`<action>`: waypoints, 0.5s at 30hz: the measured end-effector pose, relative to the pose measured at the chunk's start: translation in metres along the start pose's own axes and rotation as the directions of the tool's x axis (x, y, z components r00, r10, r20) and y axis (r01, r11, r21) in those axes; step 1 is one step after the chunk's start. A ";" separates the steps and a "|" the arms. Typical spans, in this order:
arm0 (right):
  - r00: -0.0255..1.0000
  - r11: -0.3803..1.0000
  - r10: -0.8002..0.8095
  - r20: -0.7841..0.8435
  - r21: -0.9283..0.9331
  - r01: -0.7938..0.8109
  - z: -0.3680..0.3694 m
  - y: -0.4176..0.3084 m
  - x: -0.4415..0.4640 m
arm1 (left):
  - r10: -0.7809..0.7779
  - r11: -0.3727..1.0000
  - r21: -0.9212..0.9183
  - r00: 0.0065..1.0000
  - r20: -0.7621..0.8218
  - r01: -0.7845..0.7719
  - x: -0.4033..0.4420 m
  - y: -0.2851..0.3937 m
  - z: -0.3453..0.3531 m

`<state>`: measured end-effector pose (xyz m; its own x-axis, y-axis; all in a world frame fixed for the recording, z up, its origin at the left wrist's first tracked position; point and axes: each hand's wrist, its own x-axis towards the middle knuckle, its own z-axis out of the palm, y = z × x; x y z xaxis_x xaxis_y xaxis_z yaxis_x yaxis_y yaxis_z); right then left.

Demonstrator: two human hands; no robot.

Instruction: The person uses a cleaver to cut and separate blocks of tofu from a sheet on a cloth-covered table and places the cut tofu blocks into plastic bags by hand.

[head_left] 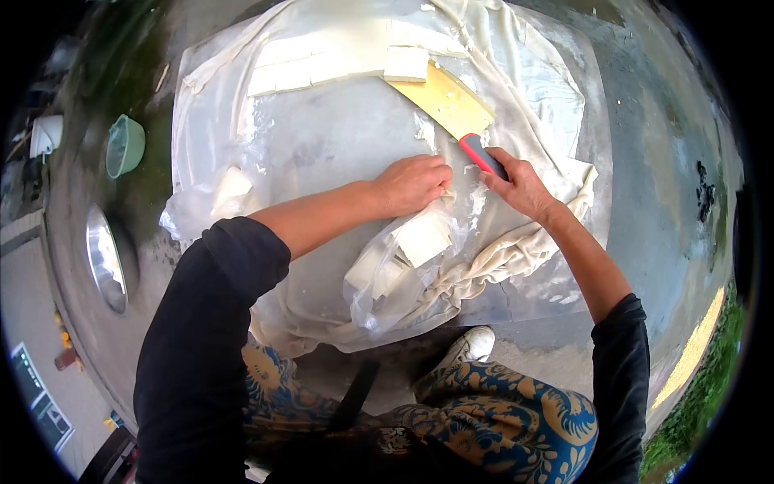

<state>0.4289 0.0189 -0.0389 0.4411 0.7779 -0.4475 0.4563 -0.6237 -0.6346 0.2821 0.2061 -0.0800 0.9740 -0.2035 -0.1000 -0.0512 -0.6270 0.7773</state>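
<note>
My right hand [520, 184] is wrapped round the red and dark grey handle of a cleaver [445, 98] with a broad yellow blade. Its far end reaches a white block, apparently tofu [406, 64], at the near edge of a row of such blocks [294, 71]; whether the blade is under it I cannot tell. My left hand [415, 184] is closed on the gathered top of a clear plastic bag [367, 298]. Inside the bag are white blocks [423, 238]. Another plastic bag [193, 206] with a white piece lies at the left.
A crumpled cream cloth [516, 254] runs along the right and near edges of the grey board [592, 121]. White crumbs dot its surface. On the ground at left stand a green bucket [126, 146] and a shiny metal basin [106, 258]. A white shoe [472, 345] shows below the board.
</note>
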 end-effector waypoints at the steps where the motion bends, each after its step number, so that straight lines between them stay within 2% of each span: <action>1: 1.000 0.999 0.003 0.002 0.037 -0.003 0.000 0.000 -0.002 | -0.005 1.000 0.004 1.000 0.002 0.005 -0.002 0.001 0.000; 7: 0.999 0.999 0.036 0.034 0.035 -0.037 -0.021 -0.004 -0.038 | -0.033 0.999 -0.015 0.999 0.016 0.033 -0.011 0.006 -0.007; 9: 0.999 0.995 0.048 -0.002 0.089 -0.048 -0.025 -0.013 -0.050 | -0.004 0.998 -0.065 0.979 0.204 0.017 -0.028 0.028 -0.046; 10: 0.996 0.995 0.088 0.006 0.054 -0.088 -0.029 -0.021 -0.054 | -0.051 0.982 -0.159 0.958 0.281 0.099 -0.040 0.039 -0.074; 11: 0.998 0.996 0.061 -0.013 0.072 -0.060 -0.032 -0.025 -0.058 | -0.072 0.953 -0.251 0.932 0.355 0.170 -0.047 0.050 -0.104; 13: 1.000 1.000 0.000 -0.021 0.031 0.001 -0.042 -0.034 -0.061 | -0.234 0.869 -0.354 0.917 0.323 0.347 -0.074 0.059 -0.164; 15: 0.999 0.999 -0.028 -0.025 0.014 0.029 -0.055 -0.054 -0.060 | -0.358 0.878 -0.360 0.932 -0.056 0.316 -0.106 0.057 -0.214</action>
<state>0.4203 0.0017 0.0568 0.4474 0.7932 -0.4132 0.4577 -0.6000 -0.6562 0.2230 0.3533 0.1080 0.9384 0.0766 -0.3369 0.3420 -0.3444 0.8743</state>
